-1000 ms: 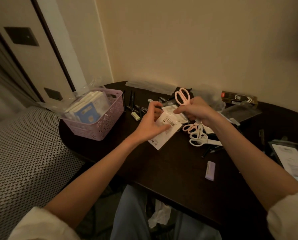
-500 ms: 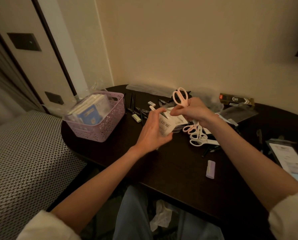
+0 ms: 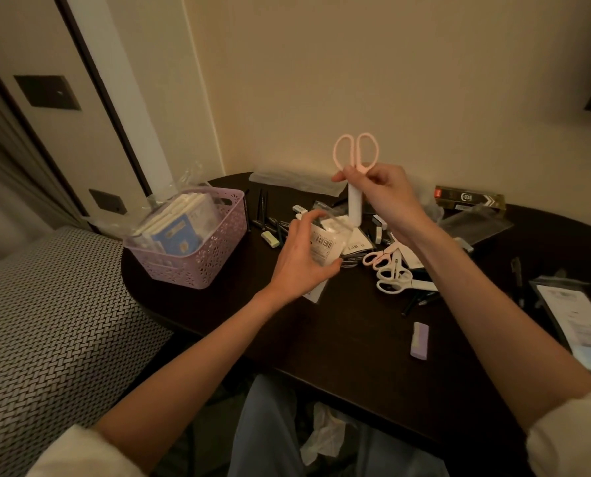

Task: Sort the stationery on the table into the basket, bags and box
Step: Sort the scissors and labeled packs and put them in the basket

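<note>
My right hand [image 3: 387, 194] pinches pink-handled scissors [image 3: 355, 156] just below the loops, handles up, their white-sheathed blade pointing down over a clear bag. My left hand [image 3: 301, 259] grips that clear plastic bag [image 3: 325, 241] with a barcode label, holding its mouth open beneath the blade tip. More scissors [image 3: 390, 273], pink and white, lie on the dark table [image 3: 338, 339] to the right of the bag. A lilac basket [image 3: 201, 259] with booklets stands at the left. Black pens [image 3: 263, 204] and small erasers lie behind the bag.
A purple eraser [image 3: 419, 339] lies near the front edge. A dark gold box [image 3: 469, 197] stands at the back by the wall, with flat clear bags [image 3: 473, 225] next to it. A printed sheet in a sleeve [image 3: 576, 321] lies at the right. A patterned bed is left.
My right hand has lifted the pink scissors higher, so the sheathed blade now shows above the bag. My left hand has raised the bag and spread its mouth.
</note>
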A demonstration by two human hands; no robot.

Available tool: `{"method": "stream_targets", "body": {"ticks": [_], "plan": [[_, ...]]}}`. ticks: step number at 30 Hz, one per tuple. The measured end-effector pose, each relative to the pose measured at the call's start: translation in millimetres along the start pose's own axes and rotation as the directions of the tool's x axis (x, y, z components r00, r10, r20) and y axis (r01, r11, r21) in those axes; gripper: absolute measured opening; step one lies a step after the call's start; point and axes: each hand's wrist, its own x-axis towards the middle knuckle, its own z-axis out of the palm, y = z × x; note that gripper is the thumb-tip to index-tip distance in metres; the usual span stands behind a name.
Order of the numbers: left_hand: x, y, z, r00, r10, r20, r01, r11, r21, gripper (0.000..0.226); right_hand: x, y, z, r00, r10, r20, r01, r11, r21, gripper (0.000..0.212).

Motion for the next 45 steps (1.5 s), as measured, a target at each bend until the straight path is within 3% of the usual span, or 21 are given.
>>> {"method": "stream_targets", "body": {"ticks": [8,13,17,27,32,39,42,45], "plan": [[-3.1,1.4,4.6,0.999,-0.047,0.006,0.047,0.999,-0.02,0.079,-2.0,13.4,0.9,0.993,-0.109,-0.045,0.097,0.973,-0.211,0.013],[-2.2,3.0,6.3,0.997,-0.077,0.023,0.078,0.996,-0.032,0.08,-5.0,7.0,0.6,0.961,-0.214,-0.176,0.187,0.97,-0.158,0.01],[-2.2,6.1,9.1,0.996,-0.083,0.023,0.084,0.996,-0.043,0.08,-2.8,11.5,-0.6,0.988,-0.145,-0.052,0.125,0.953,-0.275,0.005],[-5.0,9.2,15.0,0.994,-0.083,-0.065,0.074,0.989,-0.127,0.093,-2.2,33.8,0.7,0.986,-0.167,-0.006,0.139,0.838,-0.528,0.015],[-10.9,2.5,19.0,0.989,-0.142,-0.041,0.13,0.966,-0.222,0.112,-0.8,51.6,1.0,0.971,-0.202,0.124,0.236,0.773,-0.588,0.015],[-9.9,1.8,20.2,0.978,-0.209,0.009,0.203,0.942,-0.268,0.115,5.4,52.4,0.6,0.958,-0.19,0.214,0.284,0.717,-0.636,0.024],[-9.1,3.5,13.9,0.962,-0.267,0.059,0.271,0.896,-0.352,0.098,8.1,49.0,1.2,0.951,-0.104,0.291,0.264,0.761,-0.593,0.02],[-1.3,8.6,-1.2,0.917,-0.388,0.09,0.371,0.749,-0.548,0.044,10.0,49.4,3.7,0.935,-0.009,0.355,0.233,0.771,-0.593,0.018]]}}
